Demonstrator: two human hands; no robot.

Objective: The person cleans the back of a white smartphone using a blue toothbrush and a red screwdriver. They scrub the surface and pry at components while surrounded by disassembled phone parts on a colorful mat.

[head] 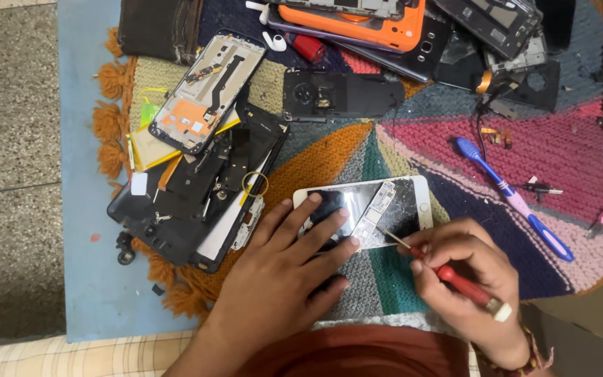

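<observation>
Pinning phone (364, 213) flat on mat (399, 139), left hand (294, 258) fingers spread | right hand (465, 269) grip pinching red screwdriver (448, 276), tip on board (373, 213) | phone thin, stiff, glass likely fragile; hold by edges | blue screwdriver (514, 199) right of phone

2 screwdrivers: 1 red-handled metal screwdriver (455, 278), 1 blue-and-pink plastic-handled screwdriver (514, 199). 1 white cracked-screen phone (364, 209). 1 orange phone case (357, 17). 2 white earbuds (268, 26).
</observation>
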